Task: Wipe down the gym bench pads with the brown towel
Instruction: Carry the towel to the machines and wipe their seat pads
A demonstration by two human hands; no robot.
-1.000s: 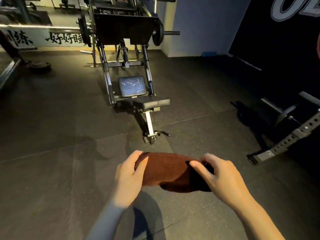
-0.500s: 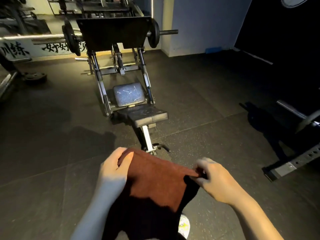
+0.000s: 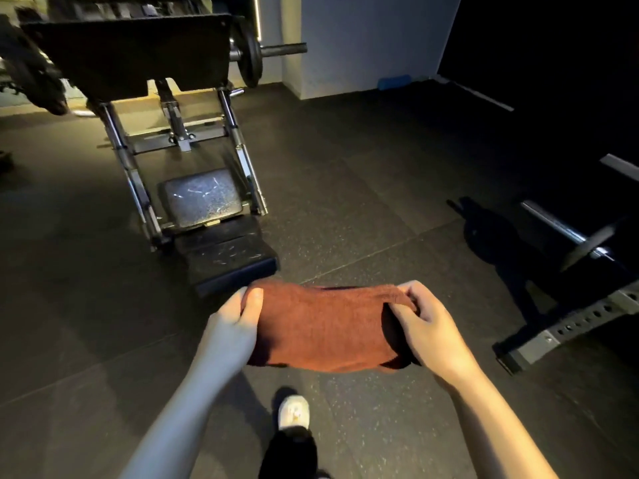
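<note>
Both my hands hold the brown towel [image 3: 321, 326] stretched between them in front of me. My left hand [image 3: 235, 326] grips its left edge, thumb on top. My right hand [image 3: 425, 326] pinches the right edge. Just beyond the towel lies the black seat pad [image 3: 224, 257] of a leg press machine, marked with pale scuffs. Behind it the grey back pad [image 3: 202, 197] tilts up, also scratched and dusty. The towel hangs just in front of the seat pad's near edge and is not touching it.
The machine's steel rails [image 3: 128, 174] and dark footplate [image 3: 128, 53] rise behind the pads, with a weight plate [image 3: 250, 58] on its right sleeve. A rack foot [image 3: 567, 330] and a barbell [image 3: 570, 233] stand at the right. My white shoe [image 3: 294, 411] is on the rubber floor below.
I have stepped closer to the machine, so the pads are larger and nearer. The towel, hanging long half a second ago, is now gathered shorter and held taut between both hands.
</note>
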